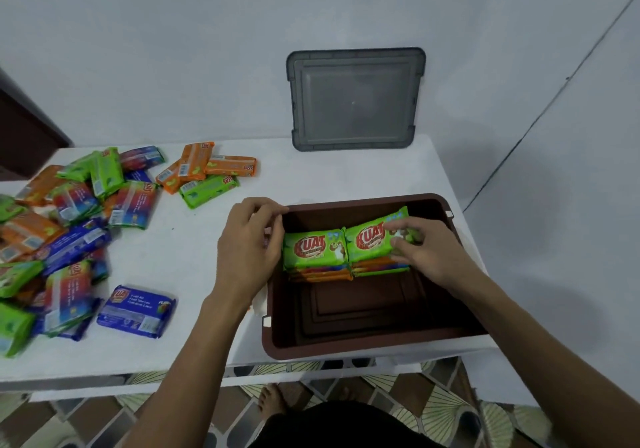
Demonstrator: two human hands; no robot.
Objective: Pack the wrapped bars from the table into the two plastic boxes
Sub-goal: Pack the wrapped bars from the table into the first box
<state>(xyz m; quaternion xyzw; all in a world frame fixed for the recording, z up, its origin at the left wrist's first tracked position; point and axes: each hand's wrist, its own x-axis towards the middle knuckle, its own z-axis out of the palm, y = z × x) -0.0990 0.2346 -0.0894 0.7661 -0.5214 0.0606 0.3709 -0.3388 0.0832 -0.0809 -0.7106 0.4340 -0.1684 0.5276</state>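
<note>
Packing barely begun | stacks (315, 253) in brown box (363, 347) are pinched by left grip (249, 243), right grip (422, 250) | most bars (72, 205) unpacked beyond left grip

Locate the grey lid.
In the head view, the grey lid stands against the wall at the back right of the table, behind the brown box.

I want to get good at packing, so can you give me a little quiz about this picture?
1. True or false: the box is full.
2. Where is the lid? A: in the box. B: against the wall. C: on the floor.
3. Fill in: the right hand grips a ___ bar.
Key: 1 false; 2 B; 3 green.
</note>
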